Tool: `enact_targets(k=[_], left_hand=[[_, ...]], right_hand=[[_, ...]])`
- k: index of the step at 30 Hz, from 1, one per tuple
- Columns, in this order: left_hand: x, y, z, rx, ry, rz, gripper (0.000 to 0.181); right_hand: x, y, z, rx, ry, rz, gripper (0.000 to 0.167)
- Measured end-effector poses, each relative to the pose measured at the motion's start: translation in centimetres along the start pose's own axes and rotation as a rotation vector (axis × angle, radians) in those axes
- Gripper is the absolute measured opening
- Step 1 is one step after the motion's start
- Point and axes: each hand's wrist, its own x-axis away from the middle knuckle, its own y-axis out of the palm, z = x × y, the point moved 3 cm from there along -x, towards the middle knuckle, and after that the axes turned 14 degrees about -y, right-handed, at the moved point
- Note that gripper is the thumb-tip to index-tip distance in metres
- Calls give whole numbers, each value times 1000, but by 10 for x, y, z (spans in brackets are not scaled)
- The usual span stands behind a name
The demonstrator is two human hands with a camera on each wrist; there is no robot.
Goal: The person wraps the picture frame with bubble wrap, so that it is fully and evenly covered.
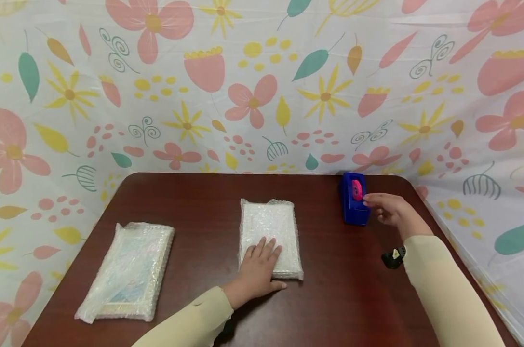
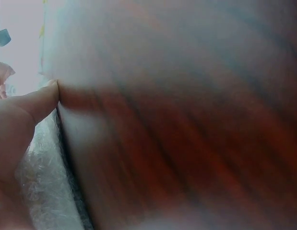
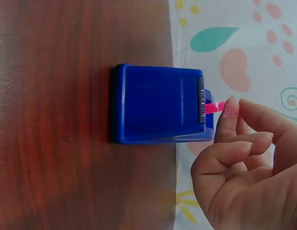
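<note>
My left hand (image 1: 258, 270) lies with its fingers spread on the near part of a flat package in bubble wrap (image 1: 268, 219) at mid-table. In the left wrist view, its thumb reaches past the edge of the bubble wrap (image 2: 47, 177). At the right, a blue tape dispenser (image 1: 354, 212) holds a pink roll (image 1: 357, 190). My right hand (image 1: 389, 209) is at the dispenser's cutter end, thumb and forefinger pinching the end of the tape (image 3: 230, 108). In the right wrist view, the toothed cutter (image 3: 201, 99) is just beside the fingertips.
A second bubble-wrapped package (image 1: 133, 274), with a pale blue picture showing through, lies at the left of the dark wooden table (image 1: 201, 250). A flower-patterned cloth (image 1: 262, 96) hangs behind the table and along its sides.
</note>
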Motion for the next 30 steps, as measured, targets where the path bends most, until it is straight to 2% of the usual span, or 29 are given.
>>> enact_targets(k=[7, 11, 13, 15, 17, 19, 24, 27, 30], left_hand=[[0, -2, 0, 2, -11, -5, 92], [1, -1, 0, 9, -12, -8, 92], [2, -2, 0, 13, -12, -2, 92], [2, -2, -1, 19, -11, 6, 93], [2, -2, -1, 23, -10, 8, 92], [2, -1, -1, 23, -8, 8, 92], [1, 3, -2, 20, -5, 13, 93], [1, 3, -2, 26, 2, 22, 92], [1, 2, -1, 30, 8, 20, 92]], right_hand=[[10, 7, 12, 40, -16, 56, 41], [15, 14, 20, 78, -41, 107, 34], [17, 18, 24, 130, -67, 152, 24], [19, 21, 27, 210, -111, 201, 25], [19, 24, 28, 308, -173, 250, 37], [19, 27, 28, 457, -260, 282, 43], [20, 35, 19, 843, -448, 292, 33], [23, 38, 14, 936, -466, 254, 31], [26, 39, 11, 992, -448, 204, 33]])
